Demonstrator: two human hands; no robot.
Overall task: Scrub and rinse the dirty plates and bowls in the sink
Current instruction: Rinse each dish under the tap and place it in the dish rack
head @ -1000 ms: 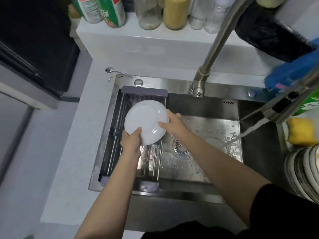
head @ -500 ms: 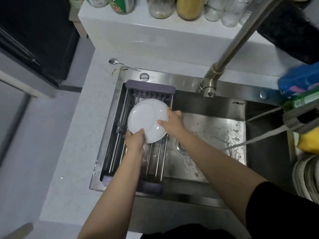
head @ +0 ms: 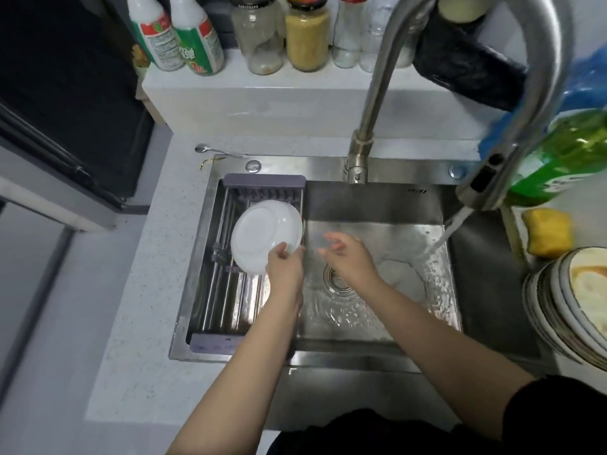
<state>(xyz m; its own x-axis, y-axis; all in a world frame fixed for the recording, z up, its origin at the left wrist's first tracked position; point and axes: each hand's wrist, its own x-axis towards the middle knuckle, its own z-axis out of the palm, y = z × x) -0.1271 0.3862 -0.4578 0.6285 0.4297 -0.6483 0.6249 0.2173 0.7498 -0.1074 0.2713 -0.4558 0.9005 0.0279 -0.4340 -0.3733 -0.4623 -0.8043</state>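
One round white plate point(head: 266, 236) is pinched at its lower rim by the left hand point(head: 285, 269) above the grey drying rack point(head: 226, 274) in the steel sink point(head: 371, 198); the right hand point(head: 349, 259) is held loosely open, empty. One stack of dirty dishes point(head: 571, 303) is seen on the pale counter.

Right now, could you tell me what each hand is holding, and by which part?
The left hand grips the white plate by its near rim, over the rack. The right hand holds nothing.

the green-and-white bottle point(head: 196, 44) carries chinese characters, too blurred to read for certain.
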